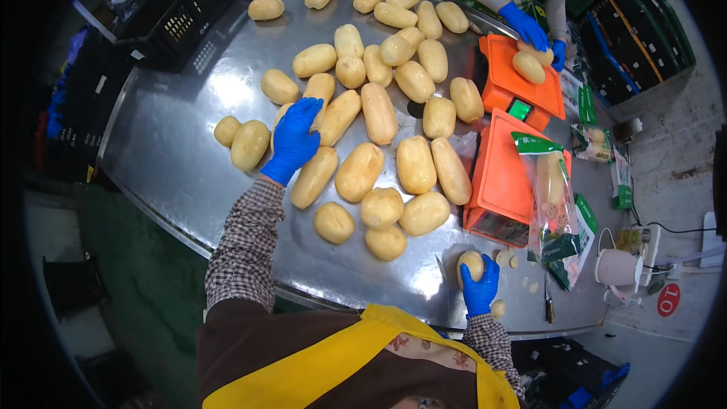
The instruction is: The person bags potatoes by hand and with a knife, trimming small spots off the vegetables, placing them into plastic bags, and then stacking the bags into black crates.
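Observation:
Peeled lotus root segments (378,113) lie in a loose spread over a stainless steel table (182,125). My left hand (295,139), in a blue glove, reaches over the left part of the spread. It covers part of one segment (279,119), and its fingertips touch or overlap the segment beyond (319,88); its grip is hidden from above. Near the table's front edge my right hand (481,286), also blue-gloved, is closed around a short lotus root segment (469,266). Small cut end pieces (502,257) are scattered just right of it.
A knife (548,301) lies at right. Two orange scales (500,176) stand at the table's right; a printed plastic bag holding lotus root (550,182) rests on the nearer one. A co-worker's gloved hand (525,25) touches segments on the far scale. A black crate (187,17) stands upper left.

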The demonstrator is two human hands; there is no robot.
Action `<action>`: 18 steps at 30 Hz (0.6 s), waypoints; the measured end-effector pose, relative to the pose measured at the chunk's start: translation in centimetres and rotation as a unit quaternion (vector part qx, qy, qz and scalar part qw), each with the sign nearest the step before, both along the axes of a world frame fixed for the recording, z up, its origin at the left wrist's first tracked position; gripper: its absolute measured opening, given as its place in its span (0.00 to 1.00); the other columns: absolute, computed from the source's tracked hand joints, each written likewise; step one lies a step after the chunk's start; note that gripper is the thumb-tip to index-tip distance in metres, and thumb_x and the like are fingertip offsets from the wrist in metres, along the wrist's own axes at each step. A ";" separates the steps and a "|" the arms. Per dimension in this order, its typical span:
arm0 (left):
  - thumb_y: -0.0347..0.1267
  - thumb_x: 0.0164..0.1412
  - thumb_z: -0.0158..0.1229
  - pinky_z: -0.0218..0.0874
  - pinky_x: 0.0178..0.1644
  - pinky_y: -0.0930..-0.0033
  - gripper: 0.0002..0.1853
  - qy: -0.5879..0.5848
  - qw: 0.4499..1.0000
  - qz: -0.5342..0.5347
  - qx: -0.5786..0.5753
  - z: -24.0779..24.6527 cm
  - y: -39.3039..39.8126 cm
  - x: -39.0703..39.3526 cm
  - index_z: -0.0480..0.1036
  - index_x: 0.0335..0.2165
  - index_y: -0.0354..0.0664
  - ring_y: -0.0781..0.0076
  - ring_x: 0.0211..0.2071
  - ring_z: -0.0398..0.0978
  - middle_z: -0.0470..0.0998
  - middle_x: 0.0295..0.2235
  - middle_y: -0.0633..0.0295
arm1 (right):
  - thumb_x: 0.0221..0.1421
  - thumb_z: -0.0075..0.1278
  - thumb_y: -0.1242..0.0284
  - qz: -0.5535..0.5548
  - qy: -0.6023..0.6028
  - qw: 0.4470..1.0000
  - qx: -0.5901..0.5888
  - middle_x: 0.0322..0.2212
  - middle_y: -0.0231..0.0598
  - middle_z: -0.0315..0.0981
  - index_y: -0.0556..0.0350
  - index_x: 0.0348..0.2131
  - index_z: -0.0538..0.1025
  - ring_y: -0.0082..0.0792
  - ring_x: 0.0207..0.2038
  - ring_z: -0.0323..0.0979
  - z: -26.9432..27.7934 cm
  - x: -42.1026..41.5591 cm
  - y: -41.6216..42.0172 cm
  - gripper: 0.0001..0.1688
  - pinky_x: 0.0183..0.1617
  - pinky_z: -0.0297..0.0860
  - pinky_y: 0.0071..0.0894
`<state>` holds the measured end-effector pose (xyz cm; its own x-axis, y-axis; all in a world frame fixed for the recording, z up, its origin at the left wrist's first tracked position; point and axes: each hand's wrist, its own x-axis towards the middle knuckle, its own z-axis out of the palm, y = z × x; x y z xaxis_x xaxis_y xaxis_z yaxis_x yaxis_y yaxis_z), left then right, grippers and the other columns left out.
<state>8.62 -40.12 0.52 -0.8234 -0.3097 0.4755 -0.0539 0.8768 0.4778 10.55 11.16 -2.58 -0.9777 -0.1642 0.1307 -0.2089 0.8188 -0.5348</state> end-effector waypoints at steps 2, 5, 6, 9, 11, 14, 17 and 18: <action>0.25 0.45 0.58 0.57 0.54 0.59 0.28 -0.027 0.999 0.018 -0.018 0.4 0.6 -0.5 0.68 0.49 0.45 0.52 0.50 0.65 0.68 0.48 0.52 | 0.40 0.62 0.62 -0.001 -0.005 1.000 -0.005 0.39 0.47 0.67 0.57 0.44 0.69 0.48 0.42 0.66 0.0 0.0 0.0 0.33 0.47 0.64 0.41; 0.28 0.45 0.60 0.58 0.53 0.57 0.28 -0.042 0.999 0.012 -0.015 1.1 1.2 -1.9 0.68 0.49 0.44 0.50 0.49 0.65 0.68 0.48 0.51 | 0.40 0.62 0.62 -0.007 -0.006 1.000 -0.001 0.39 0.47 0.66 0.57 0.44 0.69 0.48 0.42 0.66 0.3 0.1 -0.2 0.33 0.46 0.64 0.41; 0.29 0.46 0.60 0.57 0.52 0.56 0.28 -0.042 0.999 0.008 -0.011 1.2 1.2 -2.6 0.68 0.49 0.44 0.50 0.49 0.65 0.68 0.48 0.51 | 0.40 0.62 0.62 -0.006 -0.005 1.000 0.000 0.39 0.47 0.67 0.57 0.44 0.69 0.48 0.42 0.66 0.2 0.0 -0.2 0.33 0.46 0.64 0.41; 0.34 0.47 0.60 0.59 0.50 0.55 0.30 0.009 1.000 -0.005 -0.020 1.4 0.3 -6.1 0.65 0.50 0.42 0.50 0.47 0.66 0.67 0.48 0.49 | 0.39 0.63 0.62 -0.007 -0.005 1.000 0.001 0.39 0.47 0.67 0.57 0.44 0.69 0.48 0.42 0.66 0.0 0.1 -0.2 0.33 0.46 0.64 0.41; 0.36 0.46 0.61 0.59 0.50 0.54 0.36 -0.020 0.999 0.023 -0.036 1.1 -0.7 -9.1 0.60 0.54 0.42 0.48 0.48 0.65 0.65 0.49 0.48 | 0.38 0.63 0.61 -0.008 -0.004 1.000 -0.001 0.38 0.47 0.67 0.56 0.44 0.69 0.47 0.42 0.66 0.3 0.0 -0.2 0.34 0.46 0.64 0.41; 0.39 0.44 0.64 0.59 0.51 0.53 0.44 -0.051 0.998 0.038 -0.023 0.9 -1.2 -14.7 0.54 0.57 0.42 0.45 0.49 0.64 0.61 0.52 0.43 | 0.38 0.63 0.61 -0.008 -0.012 1.000 0.004 0.38 0.46 0.68 0.56 0.44 0.69 0.47 0.42 0.66 0.3 -0.1 -0.5 0.35 0.46 0.64 0.41; 0.41 0.43 0.65 0.55 0.54 0.52 0.50 -0.086 0.996 0.034 0.003 2.7 1.4 -20.2 0.47 0.60 0.46 0.43 0.52 0.61 0.58 0.54 0.41 | 0.37 0.64 0.59 -0.017 -0.015 1.000 0.017 0.38 0.46 0.68 0.56 0.44 0.69 0.47 0.41 0.67 0.4 0.0 -0.3 0.36 0.45 0.64 0.41; 0.41 0.43 0.66 0.55 0.54 0.52 0.52 -0.090 0.996 0.027 -0.003 2.7 2.2 -21.7 0.43 0.61 0.48 0.43 0.52 0.61 0.58 0.55 0.41 | 0.35 0.64 0.59 -0.023 -0.014 0.999 0.017 0.38 0.45 0.68 0.56 0.43 0.69 0.46 0.41 0.67 0.2 0.0 -0.3 0.36 0.45 0.65 0.41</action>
<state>-13.07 -37.96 3.21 -0.8778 -0.3536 0.3233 -0.1857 0.8731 0.4507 10.53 10.87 -2.39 -0.9876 -0.1228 0.0981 -0.1558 0.8454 -0.5109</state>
